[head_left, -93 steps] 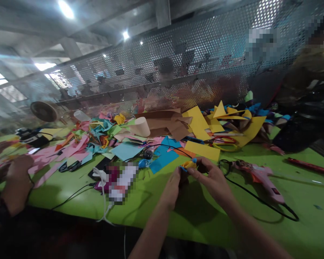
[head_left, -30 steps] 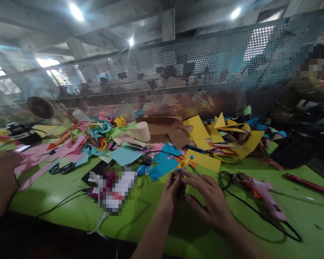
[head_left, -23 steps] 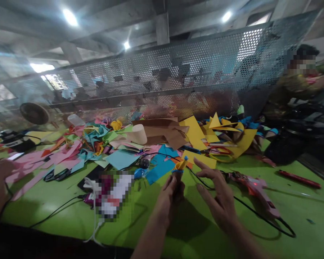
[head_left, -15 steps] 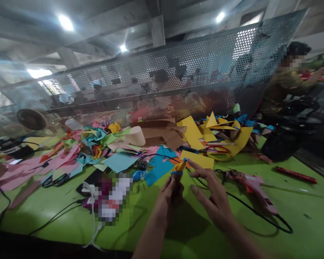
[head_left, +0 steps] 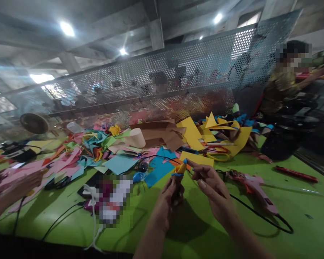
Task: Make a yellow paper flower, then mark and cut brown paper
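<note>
My left hand [head_left: 170, 196] is closed around the lower part of a small paper craft piece [head_left: 179, 171]. That piece has a brown base, a yellow upper part, a blue band and a blue tip, and it stands nearly upright. My right hand [head_left: 214, 189] is just to its right, with the index finger stretched to the blue tip, seemingly touching it. The right hand's other fingers are loosely bent and hold nothing visible. A yellow paper sheet [head_left: 201, 160] and blue paper [head_left: 158, 172] lie behind the hands.
A pink hot glue gun [head_left: 255, 189] with a black cord lies at right, near a red pen-like tool [head_left: 296, 174]. Scissors [head_left: 218, 153] and piled coloured paper [head_left: 97, 142] spread along the back. Another person's hand [head_left: 29, 183] reaches in at left, near a cabled power strip.
The other person's hand has come further in from the left. My right hand's fingers have bent inward slightly, its index finger staying at the blue tip. My left hand keeps its hold.
</note>
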Available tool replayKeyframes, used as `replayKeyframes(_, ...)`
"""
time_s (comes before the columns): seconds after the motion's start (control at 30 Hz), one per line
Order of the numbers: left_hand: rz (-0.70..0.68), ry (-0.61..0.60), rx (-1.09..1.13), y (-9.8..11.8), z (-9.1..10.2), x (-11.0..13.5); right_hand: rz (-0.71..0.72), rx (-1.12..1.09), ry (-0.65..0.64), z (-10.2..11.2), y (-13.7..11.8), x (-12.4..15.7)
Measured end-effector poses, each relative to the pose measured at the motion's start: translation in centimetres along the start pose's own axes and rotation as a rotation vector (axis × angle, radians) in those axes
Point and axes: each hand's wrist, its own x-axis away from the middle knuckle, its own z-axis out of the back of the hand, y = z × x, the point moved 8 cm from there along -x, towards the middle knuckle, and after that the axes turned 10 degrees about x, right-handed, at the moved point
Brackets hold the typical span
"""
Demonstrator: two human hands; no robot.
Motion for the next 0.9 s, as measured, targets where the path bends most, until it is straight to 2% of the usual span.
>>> replayKeyframes(0.13, -0.048, 0.083, -0.004, 0.1, 0.8, -0.2, 0.005, 0.126, 0.142, 1.2, -0.3, 0.5)
replayKeyframes(0.2, -0.089, 0.114, -0.023, 0.3, 1.2, -0.4, 0.063, 0.282, 0.204, 1.6, -1.1, 0.9)
replayKeyframes(0.23, -0.113, 0.116, -0.042, 0.4, 1.3, -0.6, 0.117, 0.367, 0.196, 1.4, -1.7, 1.1)
replayKeyframes(0.37, -0.203, 0.104, -0.08, 0.7, 1.6, -1.1, 0.366, 0.652, -0.029, -1.3, -3.3, 1.6)
replayKeyframes(0.47, -0.204, 0.128, -0.021, 0.5, 2.0, -1.1, 0.452, 0.796, -0.13, -2.7, -3.3, 1.8)
replayKeyframes(0.67, -0.203, 0.098, -0.022, 1.0, 1.2, -0.3, 0.496, 0.94, -0.208, -3.9, -2.7, 1.7)
replayKeyframes(0.9, -0.206, 0.054, 0.027, 1.1, 0.8, -0.2, 0.52, 1.009, -0.215, -4.3, -2.2, 1.9)
